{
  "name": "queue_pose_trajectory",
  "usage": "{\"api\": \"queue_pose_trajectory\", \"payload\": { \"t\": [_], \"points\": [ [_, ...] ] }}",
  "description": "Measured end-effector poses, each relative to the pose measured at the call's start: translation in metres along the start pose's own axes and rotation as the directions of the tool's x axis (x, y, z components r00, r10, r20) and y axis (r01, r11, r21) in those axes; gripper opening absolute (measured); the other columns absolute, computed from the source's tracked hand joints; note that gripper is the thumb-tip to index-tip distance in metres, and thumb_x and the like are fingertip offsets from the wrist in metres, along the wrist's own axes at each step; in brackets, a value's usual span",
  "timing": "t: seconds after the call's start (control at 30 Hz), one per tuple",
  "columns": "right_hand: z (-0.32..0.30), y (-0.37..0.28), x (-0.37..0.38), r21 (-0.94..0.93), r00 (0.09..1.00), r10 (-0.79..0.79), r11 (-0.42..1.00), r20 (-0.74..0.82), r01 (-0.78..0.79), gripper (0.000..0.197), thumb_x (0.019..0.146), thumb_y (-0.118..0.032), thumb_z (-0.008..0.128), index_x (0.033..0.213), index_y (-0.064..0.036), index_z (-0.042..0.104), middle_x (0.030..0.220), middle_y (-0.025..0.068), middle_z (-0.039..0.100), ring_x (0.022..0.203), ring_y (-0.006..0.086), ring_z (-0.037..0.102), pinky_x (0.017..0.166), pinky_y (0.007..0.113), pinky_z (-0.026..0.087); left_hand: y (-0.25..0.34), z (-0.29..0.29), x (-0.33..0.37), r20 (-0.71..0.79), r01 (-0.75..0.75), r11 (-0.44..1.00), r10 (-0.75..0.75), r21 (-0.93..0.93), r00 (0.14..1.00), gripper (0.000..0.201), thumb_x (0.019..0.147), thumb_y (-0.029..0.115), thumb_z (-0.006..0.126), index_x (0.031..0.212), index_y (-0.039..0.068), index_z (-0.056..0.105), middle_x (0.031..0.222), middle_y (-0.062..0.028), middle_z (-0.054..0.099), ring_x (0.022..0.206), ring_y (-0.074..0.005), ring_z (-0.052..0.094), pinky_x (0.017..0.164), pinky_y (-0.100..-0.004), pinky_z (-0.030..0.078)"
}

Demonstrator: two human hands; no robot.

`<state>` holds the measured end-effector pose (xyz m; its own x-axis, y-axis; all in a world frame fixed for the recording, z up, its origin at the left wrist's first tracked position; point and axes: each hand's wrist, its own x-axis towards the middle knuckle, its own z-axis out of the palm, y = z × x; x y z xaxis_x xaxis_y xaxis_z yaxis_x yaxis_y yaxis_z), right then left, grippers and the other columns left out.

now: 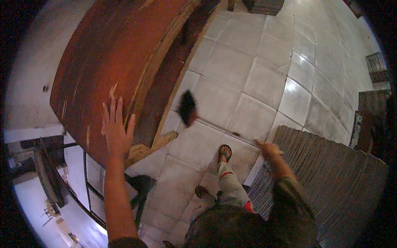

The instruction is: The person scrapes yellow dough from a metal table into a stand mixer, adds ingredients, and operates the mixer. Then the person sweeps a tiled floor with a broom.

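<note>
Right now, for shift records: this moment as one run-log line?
left fingers: spread on brown wooden surface; right fingers: around brush handle; dark brush head: blurred, floor contact unclear

Light glints off pale square floor tiles [217, 97], darkened along some joints, while a whitish wall [35, 78] rises at left

We are laying our left fingers [119, 110], spread apart, on the red-brown desk [103, 62]. With our right fingers [269, 149] we are gripping a broom [189, 111] by its thin handle; its dark head is blurring beside the desk, and we are unable to tell whether it is touching the tiled floor [186, 165]. We are wearing sandals [224, 156]. Grey ridged sheets [326, 173] are lying stacked at our right.
</note>
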<state>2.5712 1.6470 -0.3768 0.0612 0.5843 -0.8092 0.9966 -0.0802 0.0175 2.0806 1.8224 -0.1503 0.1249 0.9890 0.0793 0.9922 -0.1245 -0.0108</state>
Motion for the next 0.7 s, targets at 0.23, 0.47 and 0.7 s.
{"api": "queue_pose_trajectory", "payload": {
  "t": [0.23,0.47,0.7],
  "points": [
    [-0.051,0.145,-0.076,-0.091,0.960,0.122,0.985,-0.253,-0.149,0.049,0.089,-0.016,0.045,0.133,-0.0358,0.040,0.072,0.0172,0.062,0.062,0.0345,0.063,0.055,0.045,0.048,-0.005,0.010,-0.001,0.020,0.020,0.994,-0.023,0.110,1.000,0.057,0.090,0.027,0.050,0.141,0.012,0.031,0.150,-0.0081,0.021,0.138,-0.0358,0.013,0.110,-0.0523,0.017],
    [-0.124,-0.036,0.056,0.286,0.967,-0.071,0.948,-0.245,0.142,0.055,0.086,-0.012,0.046,0.137,-0.0301,0.037,0.081,0.0214,0.063,0.072,0.0373,0.063,0.062,0.048,0.047,-0.003,0.007,0.002,0.063,0.024,0.989,-0.034,0.146,0.997,0.057,0.088,0.022,0.051,0.141,0.011,0.030,0.150,-0.0082,0.021,0.139,-0.0351,0.013,0.110,-0.0521,0.015],
    [-0.124,-0.180,0.192,0.344,0.965,-0.025,0.932,-0.262,0.117,0.050,0.089,-0.013,0.044,0.135,-0.0303,0.040,0.092,0.0134,0.066,0.083,0.0315,0.065,0.071,0.044,0.051,0.004,-0.001,0.001,0.073,0.017,0.991,-0.028,0.136,0.997,0.055,0.089,0.020,0.049,0.141,0.010,0.030,0.150,-0.0086,0.022,0.138,-0.0346,0.015,0.111,-0.0511,0.016]
  ]
}}
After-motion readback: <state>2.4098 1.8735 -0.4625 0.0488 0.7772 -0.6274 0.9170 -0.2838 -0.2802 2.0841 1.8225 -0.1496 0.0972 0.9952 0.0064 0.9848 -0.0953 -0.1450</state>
